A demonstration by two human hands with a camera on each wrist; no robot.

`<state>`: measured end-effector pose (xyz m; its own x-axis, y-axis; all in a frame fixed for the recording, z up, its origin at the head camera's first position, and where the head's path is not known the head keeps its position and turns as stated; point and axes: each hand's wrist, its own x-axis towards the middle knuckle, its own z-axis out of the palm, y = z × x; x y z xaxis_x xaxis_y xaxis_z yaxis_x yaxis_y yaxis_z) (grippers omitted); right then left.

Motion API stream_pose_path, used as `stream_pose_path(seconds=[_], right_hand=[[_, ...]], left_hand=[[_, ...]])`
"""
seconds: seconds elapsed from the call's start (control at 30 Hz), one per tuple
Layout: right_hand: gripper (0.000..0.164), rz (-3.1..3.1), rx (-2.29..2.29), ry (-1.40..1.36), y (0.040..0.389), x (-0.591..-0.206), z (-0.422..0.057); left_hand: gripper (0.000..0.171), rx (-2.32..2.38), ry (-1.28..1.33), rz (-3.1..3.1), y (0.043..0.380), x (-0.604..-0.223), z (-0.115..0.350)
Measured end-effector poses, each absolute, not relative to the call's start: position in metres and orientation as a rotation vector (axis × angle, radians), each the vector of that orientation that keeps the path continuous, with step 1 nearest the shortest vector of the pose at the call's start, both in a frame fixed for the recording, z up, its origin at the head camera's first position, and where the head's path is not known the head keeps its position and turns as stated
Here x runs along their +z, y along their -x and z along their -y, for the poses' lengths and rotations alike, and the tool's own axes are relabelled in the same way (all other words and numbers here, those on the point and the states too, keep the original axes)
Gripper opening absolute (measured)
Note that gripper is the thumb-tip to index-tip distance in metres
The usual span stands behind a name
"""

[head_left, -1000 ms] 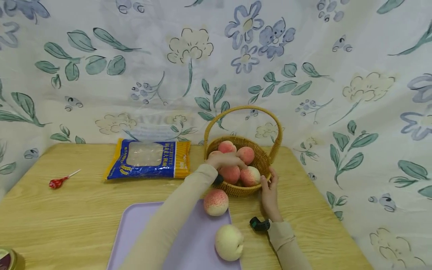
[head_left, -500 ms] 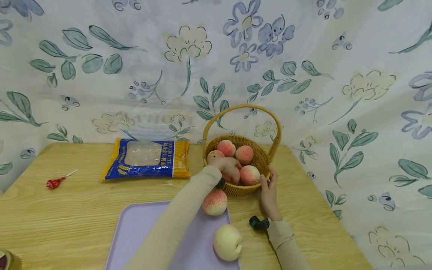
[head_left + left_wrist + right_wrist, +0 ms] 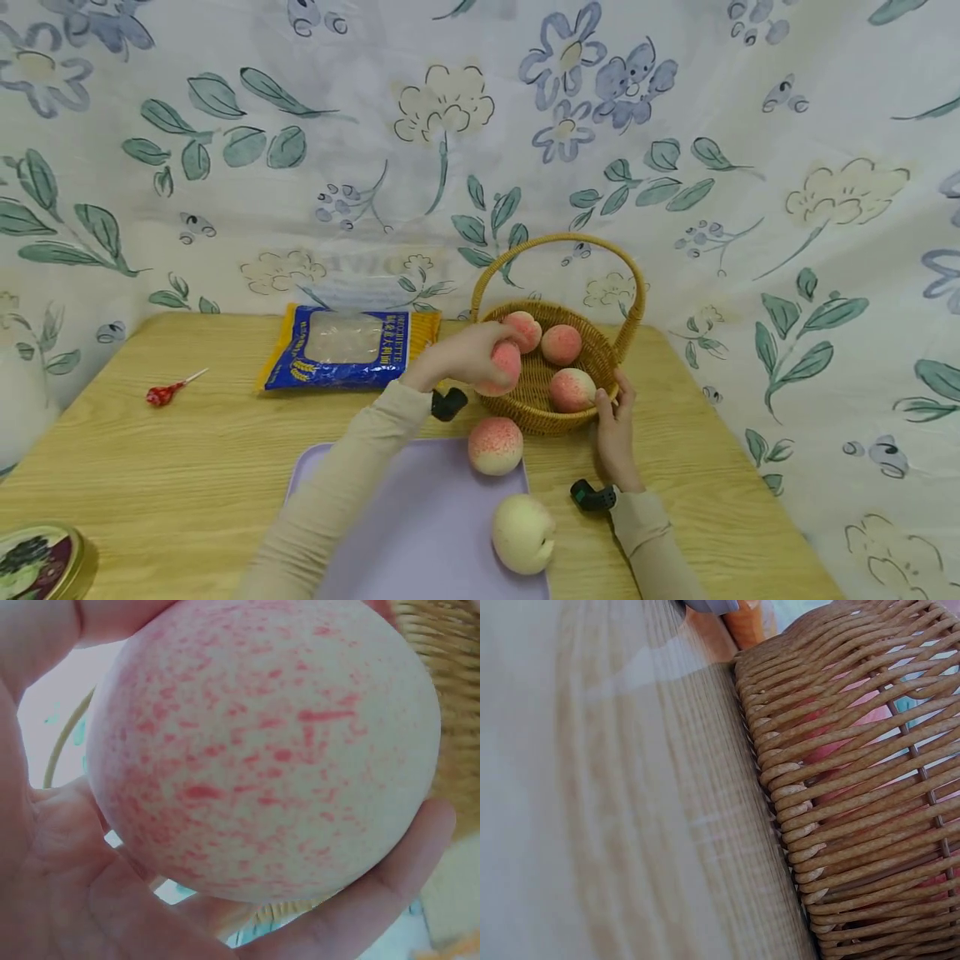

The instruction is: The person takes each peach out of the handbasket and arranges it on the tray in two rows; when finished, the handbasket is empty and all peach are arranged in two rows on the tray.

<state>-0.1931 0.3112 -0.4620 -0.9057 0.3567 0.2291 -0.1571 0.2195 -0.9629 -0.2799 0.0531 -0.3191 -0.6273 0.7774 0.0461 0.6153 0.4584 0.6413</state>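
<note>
Wooden table point(image 3: 187, 467), left hand point(image 3: 461, 353), peach point(image 3: 506, 368) now lifted

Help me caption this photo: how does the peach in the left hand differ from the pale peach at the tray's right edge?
Colour: the held peach has red speckles; the pale peach shows creamy yellow without visible red. State: the held peach is gripped in the left hand, whereas the pale peach sits untouched at the edge of the tray. Both look round.
</note>
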Motion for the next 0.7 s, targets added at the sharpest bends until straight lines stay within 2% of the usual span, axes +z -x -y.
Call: stream_pose_path(seconds=[0.2, 0.33, 0.5, 0.7], right_hand=[[0.055, 2.12, 1.719, 0.195, 0.191, -0.459, -0.312], [0.055, 2.116, 1.73, 0.203, 0.19, -0.457, -0.308], [0.055, 2.139, 1.735, 0.224, 0.187, -0.449, -0.308], [0.055, 2.157, 1.764, 0.243, 0.177, -0.431, -0.298]], left_hand=[[0.06, 1.014, -1.232, -2.446, 0.261, -0.338, -0.005], [0.061, 0.997, -1.162, -2.435, 0.248, -0.354, 0.019], [0.067, 0.996, -1.12, -2.394, 0.237, -0.375, 0.023], [0.071, 1.024, -1.156, -2.352, 0.222, -0.401, 0.006]])
